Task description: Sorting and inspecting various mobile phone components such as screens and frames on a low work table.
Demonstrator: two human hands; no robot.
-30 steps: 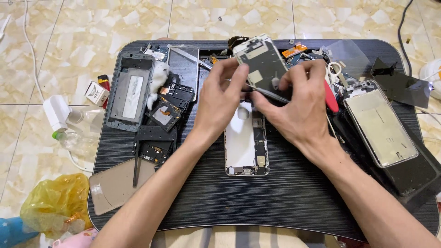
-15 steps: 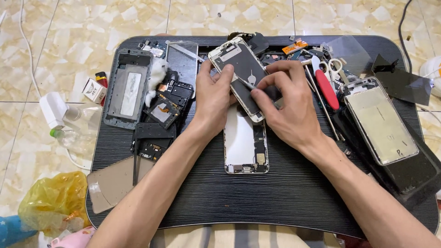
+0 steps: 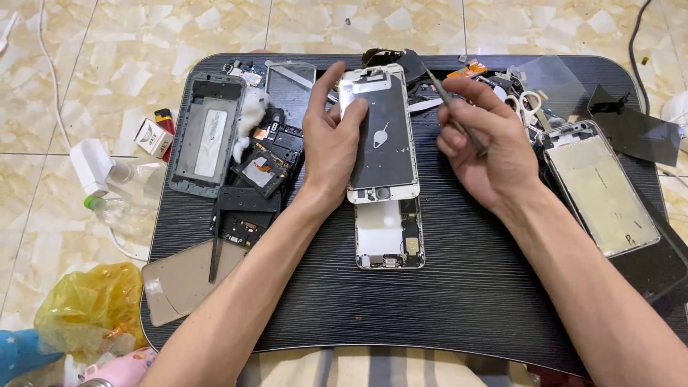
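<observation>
1. While our forearms cross the black table (image 3: 444, 308), the phone body (image 3: 389, 242) lies opened nearest us, insides bare.
2. Just beyond, our left hand (image 3: 331, 143) clasps the lifted-off screen (image 3: 380, 136).
3. Our right hand (image 3: 487, 147) pinches a thin metal tool (image 3: 453, 111); reassembly looks undone.
4. Farther back, loose phone parts (image 3: 269, 154) wait.

A desk (image 3: 444, 315) stands on a tiled floor (image 3: 93, 43). At its centre a phone screen panel (image 3: 381, 136) lies over the far end of an opened phone body (image 3: 389, 236), with the left hand (image 3: 331, 143) on its left edge. To the right, the right hand (image 3: 491, 147) holds a thin tool (image 3: 451, 107). A phone frame (image 3: 204, 136) lies far left; another phone shell (image 3: 600, 188) lies right. Scissors (image 3: 529, 104) sit far right of centre. A plastic bag (image 3: 89, 308) lies on the floor, near left.
</observation>
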